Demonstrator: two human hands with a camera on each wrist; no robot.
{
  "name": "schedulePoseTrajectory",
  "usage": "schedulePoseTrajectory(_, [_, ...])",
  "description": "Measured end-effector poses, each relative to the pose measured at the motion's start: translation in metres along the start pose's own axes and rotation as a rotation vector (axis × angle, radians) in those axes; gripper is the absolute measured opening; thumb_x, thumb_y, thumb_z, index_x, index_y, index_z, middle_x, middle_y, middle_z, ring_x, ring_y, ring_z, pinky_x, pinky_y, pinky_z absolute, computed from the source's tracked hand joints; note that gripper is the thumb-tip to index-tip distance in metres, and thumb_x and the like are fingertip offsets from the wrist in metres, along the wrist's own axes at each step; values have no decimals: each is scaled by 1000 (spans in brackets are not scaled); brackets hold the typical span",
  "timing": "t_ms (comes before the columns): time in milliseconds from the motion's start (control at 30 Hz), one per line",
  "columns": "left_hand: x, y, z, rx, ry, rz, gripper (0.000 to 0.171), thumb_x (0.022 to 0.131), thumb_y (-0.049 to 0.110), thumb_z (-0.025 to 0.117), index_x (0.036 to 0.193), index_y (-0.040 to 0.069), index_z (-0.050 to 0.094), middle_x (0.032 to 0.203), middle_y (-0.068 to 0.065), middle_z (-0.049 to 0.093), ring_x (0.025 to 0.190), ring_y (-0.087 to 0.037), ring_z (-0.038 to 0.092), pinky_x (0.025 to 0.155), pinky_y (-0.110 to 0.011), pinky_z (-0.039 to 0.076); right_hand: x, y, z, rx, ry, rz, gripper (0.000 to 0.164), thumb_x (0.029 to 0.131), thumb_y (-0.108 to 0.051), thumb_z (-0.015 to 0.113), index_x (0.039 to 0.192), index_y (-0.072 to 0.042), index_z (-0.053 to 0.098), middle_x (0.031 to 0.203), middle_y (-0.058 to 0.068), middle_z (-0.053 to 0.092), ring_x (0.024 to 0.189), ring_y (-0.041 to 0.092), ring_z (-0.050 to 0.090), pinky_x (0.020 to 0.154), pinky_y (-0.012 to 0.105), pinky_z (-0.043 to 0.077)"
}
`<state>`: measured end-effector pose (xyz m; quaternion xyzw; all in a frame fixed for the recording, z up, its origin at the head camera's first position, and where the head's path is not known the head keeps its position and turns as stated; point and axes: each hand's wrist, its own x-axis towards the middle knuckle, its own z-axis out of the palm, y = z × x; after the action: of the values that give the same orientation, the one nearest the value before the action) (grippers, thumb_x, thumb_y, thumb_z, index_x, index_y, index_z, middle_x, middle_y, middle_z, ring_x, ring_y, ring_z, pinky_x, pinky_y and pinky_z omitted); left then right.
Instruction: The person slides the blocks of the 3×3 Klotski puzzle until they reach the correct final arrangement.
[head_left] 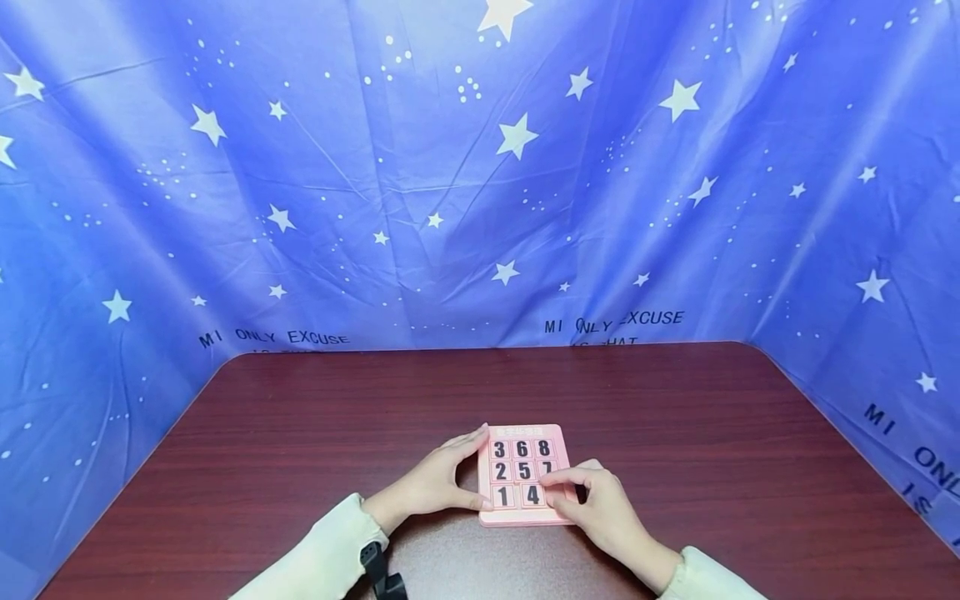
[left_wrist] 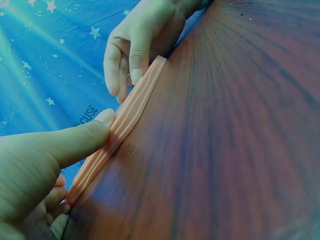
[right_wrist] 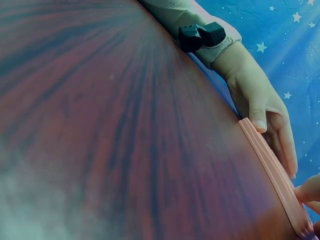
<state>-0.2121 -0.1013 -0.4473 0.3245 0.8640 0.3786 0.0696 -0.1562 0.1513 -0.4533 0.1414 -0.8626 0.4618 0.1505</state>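
Note:
A pink number slide puzzle lies on the table. Its top row reads 3, 6, 8 and the middle row 2, 5, 7, with the 7 partly covered. In the bottom row are the 1 tile and the 4 tile, which sits slightly right of the column above it. My left hand holds the board's left side, thumb at the lower corner and fingers at the upper one. My right hand reaches over the right side, index fingertip by the 7 and thumb at the 4 tile's right edge.
The dark red wooden table extends around the puzzle. Behind it hangs a blue cloth with white stars. A black wrist device is on the left sleeve.

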Motion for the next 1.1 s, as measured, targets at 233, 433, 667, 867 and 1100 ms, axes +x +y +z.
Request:
schedulePoseTrajectory(233, [0, 2, -1, 1, -5, -8, 97, 71, 36, 81, 145, -2, 31, 153, -10, 27, 139, -28, 27, 111, -49, 24, 2, -5, 3, 31, -18, 21, 20, 67, -6, 80, 82, -19, 77, 76, -7, 56, 71, 6, 47, 60, 20, 40])
schedulePoseTrajectory(433, [-1, 2, -1, -2, -4, -10, 97, 70, 36, 81, 145, -2, 31, 153, -11, 27, 139, -28, 26, 111, -50, 23, 2, -4, 3, 44, -41, 38, 19, 68, -5, 79, 83, -18, 77, 77, -6, 56, 72, 6, 47, 62, 20, 41])
schedulePoseTrajectory(667, [0, 1, -2, 1, -4, -8, 97, 71, 37, 81, 145, -1, 31, 153, -11, 27, 139, -28, 26, 111, -50, 24, 10, 4, -5, 20, -15, -84, 21, 68, -5, 79, 86, -16, 78, 77, -7, 60, 74, 8, 51, 65, 22, 42])
schedulePoseTrajectory(867, [0, 1, -3, -8, 0, -13, 97, 70, 36, 81, 145, -1, 31, 153, -10, 27, 139, -28, 27, 111, -50, 24, 20, 13, -13, -21, -52, -19, 21, 73, -9, 77, 91, -19, 77, 82, -10, 65, 81, 6, 54, 72, 23, 44])
schedulePoseTrajectory(1100, [1, -1, -1, -7, -7, -24, 98, 70, 37, 82, 146, 2, 31, 154, -7, 26, 139, -25, 26, 112, -48, 24, 25, 21, -20, -32, -76, 63, 23, 72, -9, 77, 92, -18, 76, 82, -8, 66, 77, 8, 51, 67, 23, 42])
